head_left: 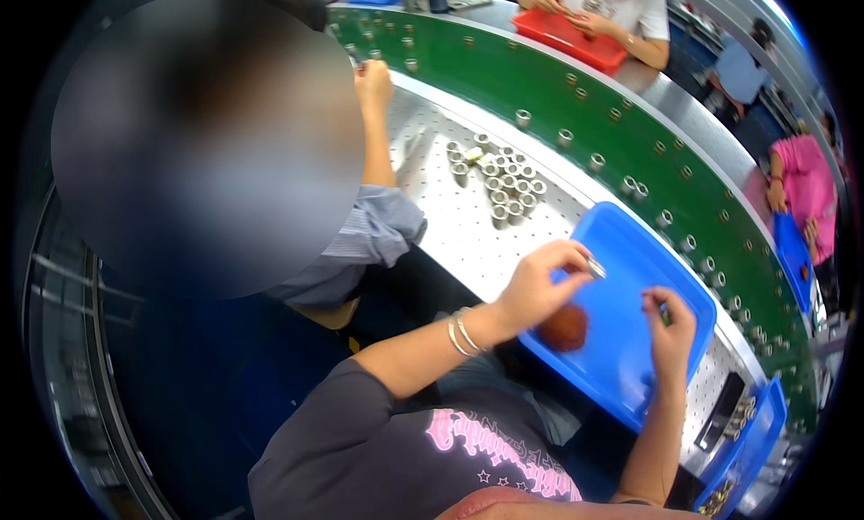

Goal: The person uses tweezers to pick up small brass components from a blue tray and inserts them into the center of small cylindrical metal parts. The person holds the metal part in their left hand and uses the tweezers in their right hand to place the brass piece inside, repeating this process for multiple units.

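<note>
A small silvery metal sleeve [596,268] is pinched between the thumb and fingers of my left hand [543,281], above a blue tray [621,236]. Across the tray, my right hand [672,331] has its fingers curled in a pinch. Something small and greenish shows between those fingers, too small to name. A reddish-brown round clump [563,328] lies in the tray just below my left hand. The two hands are apart.
Beyond the tray runs a green conveyor belt [486,70] carrying scattered metal sleeves. A cluster of metal sleeves [508,182] stands on the perforated white worktop [459,241]. A co-worker's hand [373,83] is at far left. Another blue tray [774,412] holds fittings at lower right.
</note>
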Tool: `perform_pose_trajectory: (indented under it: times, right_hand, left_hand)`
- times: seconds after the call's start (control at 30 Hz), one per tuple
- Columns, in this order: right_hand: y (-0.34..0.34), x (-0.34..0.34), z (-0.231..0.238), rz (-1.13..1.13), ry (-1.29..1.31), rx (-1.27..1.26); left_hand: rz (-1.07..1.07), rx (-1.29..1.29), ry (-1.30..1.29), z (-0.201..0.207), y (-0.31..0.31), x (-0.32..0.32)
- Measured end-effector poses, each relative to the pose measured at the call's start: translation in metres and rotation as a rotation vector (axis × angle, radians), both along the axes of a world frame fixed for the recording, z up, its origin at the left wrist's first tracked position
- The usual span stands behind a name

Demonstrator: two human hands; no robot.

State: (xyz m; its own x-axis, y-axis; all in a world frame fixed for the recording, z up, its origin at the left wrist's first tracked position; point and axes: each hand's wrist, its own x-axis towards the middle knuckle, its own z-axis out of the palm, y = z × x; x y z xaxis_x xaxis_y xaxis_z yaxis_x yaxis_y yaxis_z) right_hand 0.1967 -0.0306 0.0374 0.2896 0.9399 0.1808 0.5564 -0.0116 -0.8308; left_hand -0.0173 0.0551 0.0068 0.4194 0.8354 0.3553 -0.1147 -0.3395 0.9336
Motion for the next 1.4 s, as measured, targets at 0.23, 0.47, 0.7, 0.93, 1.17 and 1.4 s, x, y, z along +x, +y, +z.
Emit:
perform_pose_trajectory:
  times: [0.23,0.47,0.7,0.93,1.17,1.4]
  right_hand:
    - [-0.024,-0.044,-0.016,-0.026,0.329,0.039]
    - [-0.026,-0.051,-0.011,0.043,0.186,0.049]
    - [-0.03,-0.054,-0.019,0.014,-0.06,0.144]
    - [-0.04,-0.046,-0.015,-0.144,-0.168,0.244]
    - [-0.048,-0.053,0.005,-0.26,0.283,0.224]
    - [-0.054,-0.053,-0.001,-0.013,0.116,0.123]
  left_hand:
    - [-0.315,-0.39,-0.143,0.008,-0.034,0.015]
    - [-0.312,-0.211,-0.063,-0.004,-0.04,0.008]
    - [-0.473,-0.44,-0.135,-0.011,-0.04,0.001]
    - [-0.535,-0.641,-0.198,-0.005,-0.045,0.008]
    - [-0.376,-0.666,-0.126,0.006,-0.059,-0.003]
    - [-0.32,-0.447,-0.051,-0.007,-0.057,0.01]
